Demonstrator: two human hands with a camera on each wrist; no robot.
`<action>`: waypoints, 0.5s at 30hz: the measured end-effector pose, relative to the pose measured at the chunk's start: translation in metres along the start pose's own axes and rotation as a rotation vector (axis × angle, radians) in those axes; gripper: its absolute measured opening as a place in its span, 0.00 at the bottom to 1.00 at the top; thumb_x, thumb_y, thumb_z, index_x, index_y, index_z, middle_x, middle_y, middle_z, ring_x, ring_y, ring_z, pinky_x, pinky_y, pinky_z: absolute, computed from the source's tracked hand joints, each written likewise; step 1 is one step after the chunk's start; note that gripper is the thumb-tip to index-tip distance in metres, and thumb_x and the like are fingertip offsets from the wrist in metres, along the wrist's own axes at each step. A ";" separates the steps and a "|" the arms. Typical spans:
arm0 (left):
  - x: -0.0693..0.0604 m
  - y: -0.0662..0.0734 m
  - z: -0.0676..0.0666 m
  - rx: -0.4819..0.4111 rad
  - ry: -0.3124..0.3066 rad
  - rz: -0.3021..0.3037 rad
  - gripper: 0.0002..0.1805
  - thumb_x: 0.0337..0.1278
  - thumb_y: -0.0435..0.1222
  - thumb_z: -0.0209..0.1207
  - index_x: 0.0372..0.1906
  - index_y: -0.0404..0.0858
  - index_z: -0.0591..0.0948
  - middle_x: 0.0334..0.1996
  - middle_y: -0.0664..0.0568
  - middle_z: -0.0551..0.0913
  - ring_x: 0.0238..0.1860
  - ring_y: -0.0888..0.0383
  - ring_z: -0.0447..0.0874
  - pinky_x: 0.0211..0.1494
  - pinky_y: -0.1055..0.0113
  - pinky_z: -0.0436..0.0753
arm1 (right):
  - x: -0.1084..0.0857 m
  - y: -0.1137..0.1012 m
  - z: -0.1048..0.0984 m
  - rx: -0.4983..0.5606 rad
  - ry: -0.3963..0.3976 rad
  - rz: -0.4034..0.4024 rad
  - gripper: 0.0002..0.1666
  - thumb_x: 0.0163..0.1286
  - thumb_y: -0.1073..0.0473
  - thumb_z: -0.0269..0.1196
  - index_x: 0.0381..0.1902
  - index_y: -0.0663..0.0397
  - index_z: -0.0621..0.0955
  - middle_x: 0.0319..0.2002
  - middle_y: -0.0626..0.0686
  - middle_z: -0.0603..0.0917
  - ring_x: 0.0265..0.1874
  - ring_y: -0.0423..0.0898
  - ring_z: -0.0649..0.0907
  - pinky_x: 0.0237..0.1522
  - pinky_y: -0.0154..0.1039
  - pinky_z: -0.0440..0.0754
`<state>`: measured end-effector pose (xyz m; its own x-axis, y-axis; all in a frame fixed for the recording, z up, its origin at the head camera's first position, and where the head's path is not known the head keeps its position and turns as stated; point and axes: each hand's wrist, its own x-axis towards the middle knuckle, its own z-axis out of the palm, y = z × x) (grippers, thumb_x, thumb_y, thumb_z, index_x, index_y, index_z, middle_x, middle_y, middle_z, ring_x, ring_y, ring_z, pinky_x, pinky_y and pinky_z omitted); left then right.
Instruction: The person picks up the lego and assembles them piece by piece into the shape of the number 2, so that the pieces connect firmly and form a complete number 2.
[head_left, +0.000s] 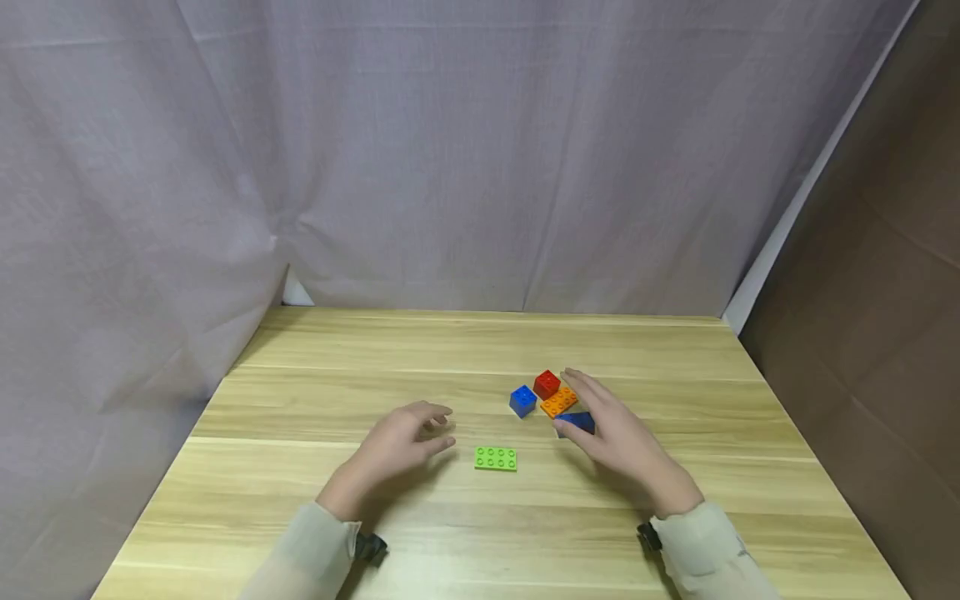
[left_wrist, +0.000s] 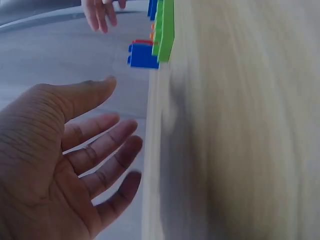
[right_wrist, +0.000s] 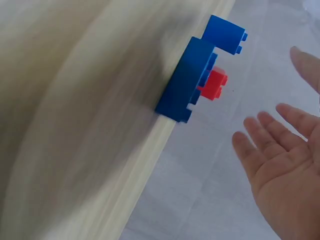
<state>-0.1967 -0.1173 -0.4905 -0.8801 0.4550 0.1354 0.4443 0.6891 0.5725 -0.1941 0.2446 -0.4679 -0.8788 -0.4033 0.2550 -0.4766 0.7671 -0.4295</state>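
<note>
Over the table my left hand [head_left: 397,443] hovers with loosely bent fingers, holding nothing, to the left of a flat lime-green brick [head_left: 496,458]. My right hand [head_left: 611,429] is spread above a long dark blue brick [head_left: 576,422], partly hiding it; the right wrist view shows a gap between the fingers and that long blue brick [right_wrist: 186,80]. Just beyond lie a flat orange brick [head_left: 558,402], a small red brick [head_left: 547,384] and a small blue brick [head_left: 522,401], grouped closely. In the left wrist view the green brick [left_wrist: 165,32] stands apart from my fingers.
The bricks lie on a wooden table [head_left: 300,400] with light grain. A grey cloth curtain [head_left: 450,167] hangs behind and to the left, and a brown cloth panel [head_left: 870,333] stands along the right side.
</note>
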 end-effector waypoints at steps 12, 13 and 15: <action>0.006 0.011 0.026 -0.114 -0.107 0.045 0.31 0.62 0.56 0.64 0.62 0.41 0.79 0.54 0.54 0.82 0.55 0.57 0.80 0.61 0.56 0.79 | 0.025 -0.017 0.010 0.042 0.036 -0.023 0.29 0.66 0.53 0.71 0.61 0.59 0.79 0.57 0.57 0.82 0.57 0.56 0.81 0.58 0.54 0.79; 0.007 0.012 0.027 -0.098 -0.113 0.055 0.32 0.61 0.57 0.64 0.63 0.42 0.79 0.55 0.54 0.82 0.55 0.56 0.80 0.61 0.56 0.79 | 0.028 -0.019 0.011 0.049 0.033 -0.025 0.28 0.66 0.53 0.71 0.60 0.60 0.79 0.56 0.57 0.83 0.55 0.56 0.82 0.57 0.54 0.80; 0.008 0.013 0.029 -0.073 -0.125 0.078 0.32 0.61 0.57 0.64 0.63 0.41 0.79 0.55 0.54 0.81 0.55 0.56 0.79 0.61 0.55 0.78 | 0.034 -0.024 0.014 0.061 0.027 -0.025 0.27 0.66 0.53 0.71 0.60 0.59 0.79 0.54 0.57 0.83 0.52 0.55 0.83 0.54 0.52 0.82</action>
<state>-0.1929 -0.0880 -0.5056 -0.8137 0.5754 0.0831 0.4936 0.6082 0.6217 -0.2130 0.2054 -0.4614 -0.8662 -0.4078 0.2890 -0.4995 0.7248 -0.4744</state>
